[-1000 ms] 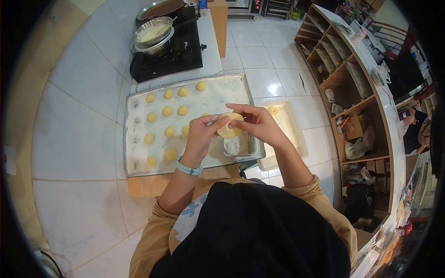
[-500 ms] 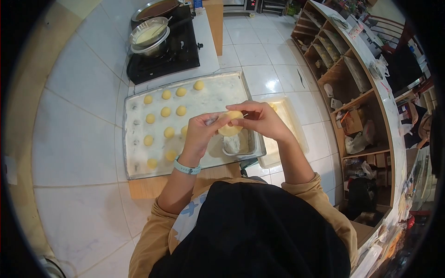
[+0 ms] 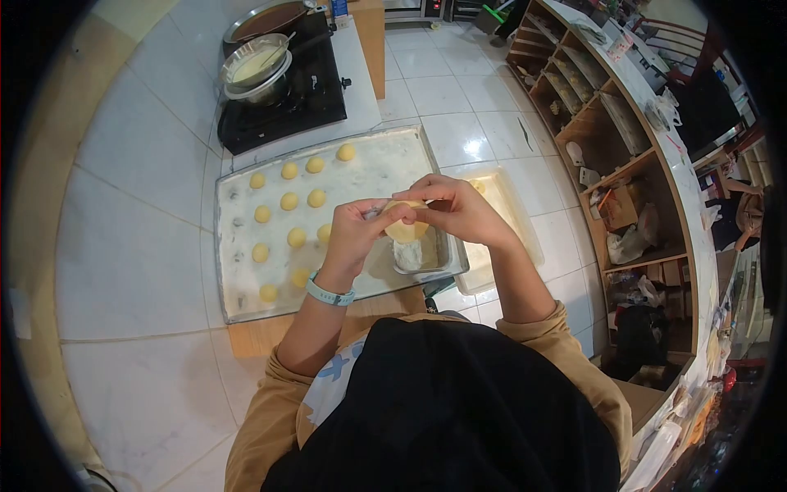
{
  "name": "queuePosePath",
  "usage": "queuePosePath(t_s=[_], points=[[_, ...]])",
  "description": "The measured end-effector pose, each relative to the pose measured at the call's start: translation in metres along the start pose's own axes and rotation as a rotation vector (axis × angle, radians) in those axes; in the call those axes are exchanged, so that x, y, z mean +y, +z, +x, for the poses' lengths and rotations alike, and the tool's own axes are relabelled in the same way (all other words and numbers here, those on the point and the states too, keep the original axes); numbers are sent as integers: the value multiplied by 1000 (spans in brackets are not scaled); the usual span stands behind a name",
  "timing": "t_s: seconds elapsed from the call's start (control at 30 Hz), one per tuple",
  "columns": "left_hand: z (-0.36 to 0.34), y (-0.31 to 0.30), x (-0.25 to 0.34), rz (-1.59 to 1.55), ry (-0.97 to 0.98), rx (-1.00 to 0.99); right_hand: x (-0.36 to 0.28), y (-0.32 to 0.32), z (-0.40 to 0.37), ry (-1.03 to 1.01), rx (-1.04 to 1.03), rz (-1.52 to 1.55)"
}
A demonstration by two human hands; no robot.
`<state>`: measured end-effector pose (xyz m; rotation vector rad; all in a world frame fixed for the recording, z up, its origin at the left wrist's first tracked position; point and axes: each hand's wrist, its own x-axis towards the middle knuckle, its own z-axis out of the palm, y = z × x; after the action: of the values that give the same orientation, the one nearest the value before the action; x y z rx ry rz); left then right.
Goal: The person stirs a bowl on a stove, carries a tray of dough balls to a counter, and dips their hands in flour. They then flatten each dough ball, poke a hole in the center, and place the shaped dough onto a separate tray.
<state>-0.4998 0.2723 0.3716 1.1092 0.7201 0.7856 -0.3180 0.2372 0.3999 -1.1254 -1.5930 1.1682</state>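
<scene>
White plastic bag (image 3: 635, 248) in wooden shelving (image 3: 668, 193)

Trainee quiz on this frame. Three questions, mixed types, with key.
1. True or false: the left hand and right hand both hold the yellow dough piece.
2. Compared with the black stove, the large tray is: A) farther away B) nearer C) stacked on top of it
3. Fill in: the powdery stuff in the small metal container is ____ in colour.

Key: 1. True. 2. B. 3. White.
</scene>
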Motion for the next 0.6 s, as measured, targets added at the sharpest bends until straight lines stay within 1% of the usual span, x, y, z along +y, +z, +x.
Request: queuePosePath(t_s=[0.03,0.07,0.1,0.13,0.17,0.2,0.23,0.27,0.3,0.37,0.43,0.47,0.5,0.53,0.57,0.6], points=[[0,1,0,2,1,-2,-1,0,0,-11,-2,-109],[-1,2,-1,-32,22,71,0,-1,1,-13,1,-110],[-1,3,-2,-67,43,145,2,-1,2,40,46,39],[0,2,-2,-68,41,143,4,-1,2,96,92,187],[2,0,-3,-46,14,77,4,1,1,98,92,185],[3,0,-4,-25,-13,12,4,4,1,43,73,118],[3,0,-5,-28,-14,14,4,7,0,-10,53,52],[3,0,-5,-44,9,44,4,7,-2,-10,51,52],[3,-1,-5,-58,35,74,3,7,-3,21,70,13],[5,-3,-8,-70,16,83,2,5,-2,53,91,-28],[4,-3,-10,-85,-13,92,3,3,-2,160,103,211],[4,-2,-10,-59,-44,46,5,4,-3,165,102,211],[3,-1,-9,-33,-75,1,9,5,-4,116,71,143],[3,0,-8,-32,-76,3,11,6,-5,64,39,75],[2,2,-7,-54,-77,11,12,7,-5,63,38,77],[1,3,-7,-77,-78,19,12,8,-6,131,81,168]])
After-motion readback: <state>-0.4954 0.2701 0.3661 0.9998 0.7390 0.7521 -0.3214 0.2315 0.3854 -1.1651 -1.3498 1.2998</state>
